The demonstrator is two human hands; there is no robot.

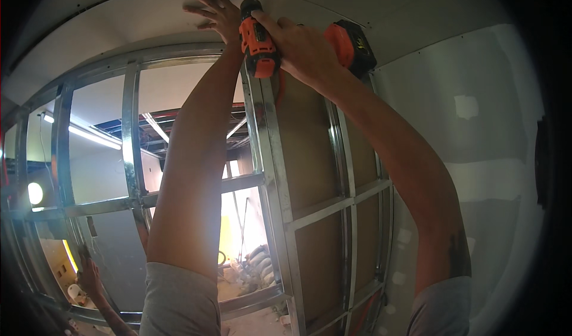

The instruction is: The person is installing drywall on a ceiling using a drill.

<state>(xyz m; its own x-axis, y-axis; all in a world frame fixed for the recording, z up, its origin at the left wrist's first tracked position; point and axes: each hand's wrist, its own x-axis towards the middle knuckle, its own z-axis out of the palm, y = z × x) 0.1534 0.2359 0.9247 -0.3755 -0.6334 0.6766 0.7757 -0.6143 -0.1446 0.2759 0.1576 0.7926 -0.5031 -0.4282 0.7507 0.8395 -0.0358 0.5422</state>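
Both my arms reach up to a white ceiling board (149,14). My right hand (301,44) grips an orange and black cordless drill (257,38) whose tip points up into the board. The drill's battery pack (353,45) shows behind my wrist. My left hand (213,11) presses flat against the board just left of the drill tip, fingers spread. Below the hands stands a metal stud frame (271,157).
The stud wall (128,139) has open bays on the left and brown board (310,157) behind the right bays. A white patched drywall (476,133) is on the right. Another person's hand (89,276) holds a stud at lower left. Tube lights (95,134) glow beyond.
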